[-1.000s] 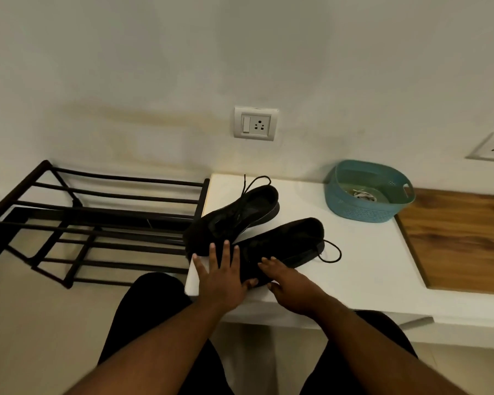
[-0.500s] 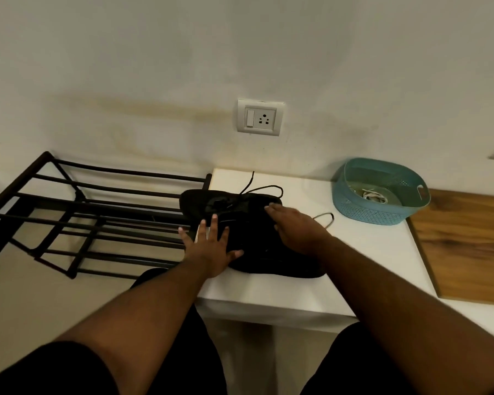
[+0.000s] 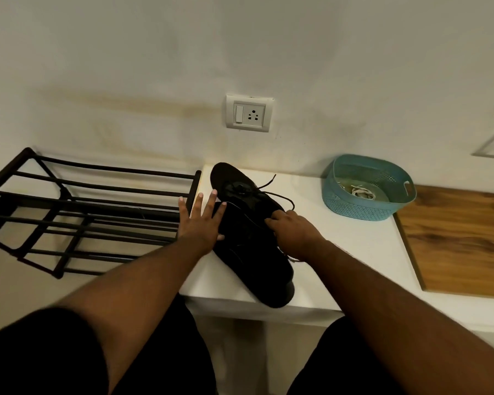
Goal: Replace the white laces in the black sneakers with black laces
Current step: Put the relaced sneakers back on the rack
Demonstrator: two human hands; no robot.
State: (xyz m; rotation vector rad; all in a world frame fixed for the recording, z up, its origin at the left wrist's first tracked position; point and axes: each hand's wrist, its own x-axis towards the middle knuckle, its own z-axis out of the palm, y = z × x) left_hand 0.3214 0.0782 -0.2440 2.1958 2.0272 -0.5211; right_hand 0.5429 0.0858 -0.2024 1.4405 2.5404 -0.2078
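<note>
At the front edge of the white table (image 3: 354, 260), near its left corner, the 2 black sneakers (image 3: 254, 252) lie side by side, the nearer one's end hanging slightly past the edge. Placing them so close probably keeps both in easy reach. Their uppers look matte and soft, like suede or cloth. The left hand (image 3: 200, 229) rests flat against the left flank of the pair, fingers spread and straight, likely steadying it. The right hand (image 3: 294, 232) sits on top with fingers curled down onto the upper; whether it pinches a lace, I cannot tell. Thin black laces (image 3: 271, 192) are threaded in the farther shoe, their loose ends trailing over the tabletop. Toward the back right edge stands a teal perforated plastic basket (image 3: 354, 206), oval, holding the coiled white laces (image 3: 360, 192), so the swap looks nearly done. Left of the table stands a black metal-bar rack (image 3: 83, 212).
</note>
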